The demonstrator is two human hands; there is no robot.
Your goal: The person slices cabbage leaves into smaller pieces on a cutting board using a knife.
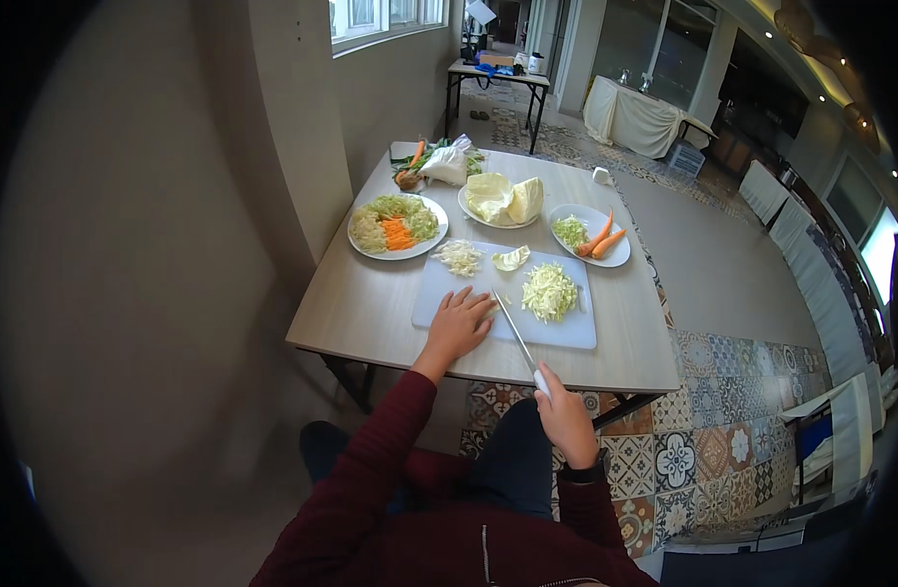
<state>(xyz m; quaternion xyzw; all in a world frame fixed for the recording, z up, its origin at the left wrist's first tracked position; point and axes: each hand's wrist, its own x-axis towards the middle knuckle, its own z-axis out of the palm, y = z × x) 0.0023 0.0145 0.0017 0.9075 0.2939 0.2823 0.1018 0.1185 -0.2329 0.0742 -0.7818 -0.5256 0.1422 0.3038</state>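
My right hand (563,411) is closed round the white handle of a knife (515,331), whose blade points up and left over the white cutting board (434,303). My left hand (460,325) rests on the board left of the blade, fingers somewhat spread; whether a small piece lies under the fingertips is hidden. Shredded cabbage (550,293) is heaped on the right of the board. Paler shreds (458,257) lie at its upper left, and a cabbage piece (510,258) sits between them near the back edge.
A plate of shredded vegetables (398,226) stands at the left. Behind the board are a plate with cabbage leaves (504,200) and a plate with carrots (601,239). A plastic bag (447,164) lies at the back left among vegetables. The table's front edge (488,375) is near my body.
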